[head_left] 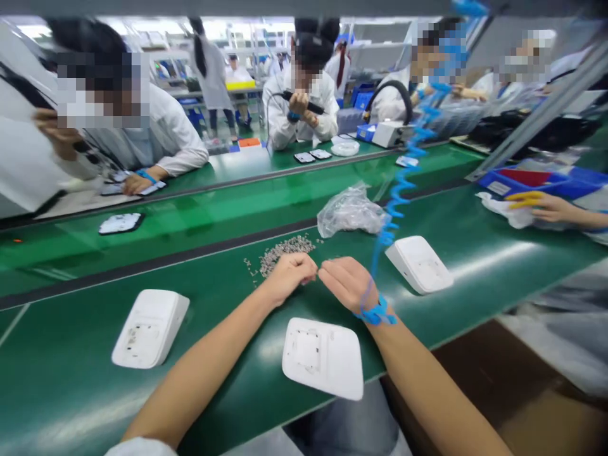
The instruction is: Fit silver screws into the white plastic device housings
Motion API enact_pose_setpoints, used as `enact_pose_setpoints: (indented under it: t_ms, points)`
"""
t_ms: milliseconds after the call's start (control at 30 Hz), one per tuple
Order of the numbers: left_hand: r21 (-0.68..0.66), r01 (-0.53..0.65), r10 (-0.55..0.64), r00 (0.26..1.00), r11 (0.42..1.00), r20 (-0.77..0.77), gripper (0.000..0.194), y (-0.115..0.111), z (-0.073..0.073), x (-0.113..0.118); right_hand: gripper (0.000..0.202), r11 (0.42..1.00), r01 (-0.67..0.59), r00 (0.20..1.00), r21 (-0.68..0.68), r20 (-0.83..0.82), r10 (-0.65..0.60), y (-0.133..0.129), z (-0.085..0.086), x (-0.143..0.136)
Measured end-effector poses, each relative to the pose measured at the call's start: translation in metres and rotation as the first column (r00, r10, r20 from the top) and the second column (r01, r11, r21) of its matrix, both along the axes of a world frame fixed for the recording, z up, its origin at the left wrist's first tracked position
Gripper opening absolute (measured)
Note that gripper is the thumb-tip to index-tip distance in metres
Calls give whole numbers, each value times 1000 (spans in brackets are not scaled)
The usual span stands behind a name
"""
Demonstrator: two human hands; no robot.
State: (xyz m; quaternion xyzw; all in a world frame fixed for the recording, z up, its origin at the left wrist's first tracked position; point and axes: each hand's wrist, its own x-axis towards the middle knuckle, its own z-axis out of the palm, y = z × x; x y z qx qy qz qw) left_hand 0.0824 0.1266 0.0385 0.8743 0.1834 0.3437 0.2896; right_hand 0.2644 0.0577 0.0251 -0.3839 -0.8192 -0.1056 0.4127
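Near the middle of the green bench, my left hand (291, 277) and my right hand (349, 282) come together with fingertips almost touching. The fingers of both are pinched; anything between them is too small to make out. Just beyond my left hand lies a loose pile of small brownish-grey parts (280, 251). Below the two hands sits a white plastic housing (335, 361), its recessed square panel facing up. A blue band (377, 311) circles my right wrist.
Similar white housings lie at left (152, 326) and right (424, 266). A clear plastic bag (352, 212) is behind the pile. A blue coiled cord (398, 190) hangs near my right hand. At right, another person's hand (553, 209) holds white material; co-workers sit across the green conveyor (247, 209).
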Motion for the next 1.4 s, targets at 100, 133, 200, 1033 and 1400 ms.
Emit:
enact_pose_setpoints:
  t_ms: [100,133,200,1033,1400]
  points:
    - [175,-20,27,999,984,-39,27,-1,0,-2,15,968,-92,968,-232,-249,32,3,-3,-1]
    - [242,2,13,998,970,-61,28,-1,3,-4,14,923,-172,933,-345,-358,40,4,-3,-2]
    - [455,69,-17,993,888,-119,31,-2,9,-9,18,780,-369,825,-505,-564,25,6,-2,-4]
    - [-169,-248,262,963,954,64,21,-25,3,13,32,951,0,988,309,-146,48,0,-11,-17]
    - [425,98,-58,993,900,-106,30,-16,27,-9,39,495,-742,456,-453,-882,-123,6,-6,-8]
